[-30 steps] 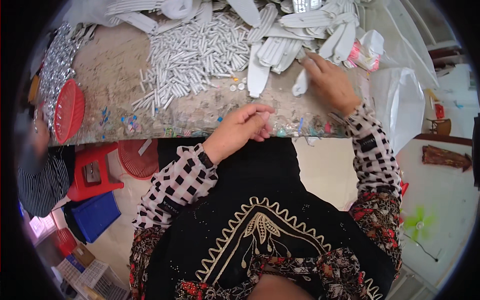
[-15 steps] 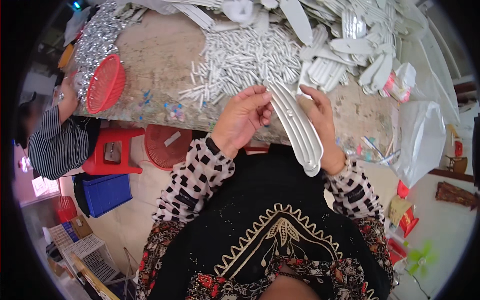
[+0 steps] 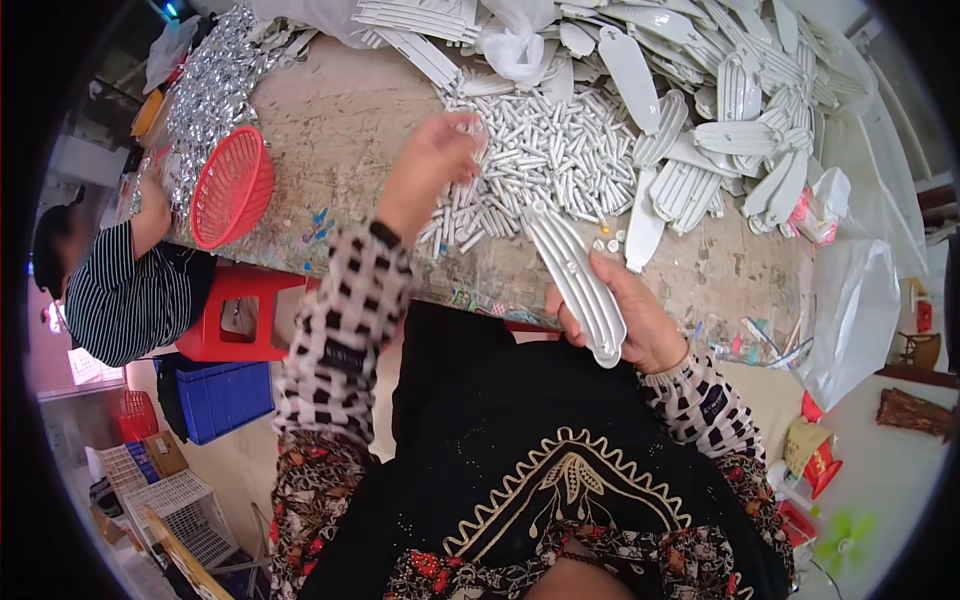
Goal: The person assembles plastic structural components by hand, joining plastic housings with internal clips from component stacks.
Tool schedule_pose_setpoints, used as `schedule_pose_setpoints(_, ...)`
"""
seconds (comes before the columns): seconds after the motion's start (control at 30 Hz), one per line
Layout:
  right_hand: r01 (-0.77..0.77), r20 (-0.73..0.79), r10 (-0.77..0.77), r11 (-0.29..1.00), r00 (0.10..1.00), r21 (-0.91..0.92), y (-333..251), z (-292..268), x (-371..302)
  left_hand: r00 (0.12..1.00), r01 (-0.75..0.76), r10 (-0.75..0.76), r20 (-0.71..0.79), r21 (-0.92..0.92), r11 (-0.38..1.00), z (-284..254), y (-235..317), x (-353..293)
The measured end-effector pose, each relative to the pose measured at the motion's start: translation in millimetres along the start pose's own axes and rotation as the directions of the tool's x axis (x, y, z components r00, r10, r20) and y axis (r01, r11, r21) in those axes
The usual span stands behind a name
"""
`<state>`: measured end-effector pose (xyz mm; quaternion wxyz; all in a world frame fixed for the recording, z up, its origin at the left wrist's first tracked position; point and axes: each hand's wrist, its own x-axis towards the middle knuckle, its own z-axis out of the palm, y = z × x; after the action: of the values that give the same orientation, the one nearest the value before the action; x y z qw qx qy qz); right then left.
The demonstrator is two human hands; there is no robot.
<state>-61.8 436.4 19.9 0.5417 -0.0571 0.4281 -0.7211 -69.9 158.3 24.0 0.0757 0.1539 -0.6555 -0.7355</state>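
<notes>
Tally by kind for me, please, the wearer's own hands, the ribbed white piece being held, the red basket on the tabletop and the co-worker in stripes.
Wearer's hands: 2, left hand and right hand
Held ribbed white piece: 1
Red basket on the tabletop: 1
Striped-top co-worker: 1
Total: 5

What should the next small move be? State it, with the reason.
Probably, the left hand should pinch one of the white rods: its fingers, too blurred to show any grip, are at the rods' left edge, while the right hand holds a ribbed white strip.
</notes>
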Motion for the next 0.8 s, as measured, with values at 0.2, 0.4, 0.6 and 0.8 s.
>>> schedule_pose_setpoints(0.2,-0.083,0.026,0.084,0.995,0.996,-0.047,9,0,4,0.816,-0.063,0.111,-0.567,0.103,0.993,-73,-10,142)
schedule_pose_setpoints(0.4,-0.062,0.009,0.062,0.998,0.998,-0.026,8,-5,2,0.662,-0.167,0.018,-0.750,-0.124,0.978,-49,24,192)
schedule_pose_setpoints(0.6,-0.082,-0.041,0.080,0.996,0.996,-0.043,9,-11,4,0.962,0.087,0.210,-0.175,0.924,0.372,-74,10,262)
schedule_pose_setpoints(0.8,-0.103,-0.069,0.100,0.993,0.993,-0.054,11,-12,5,0.882,-0.293,0.467,-0.065,0.701,0.650,-103,-13,309)
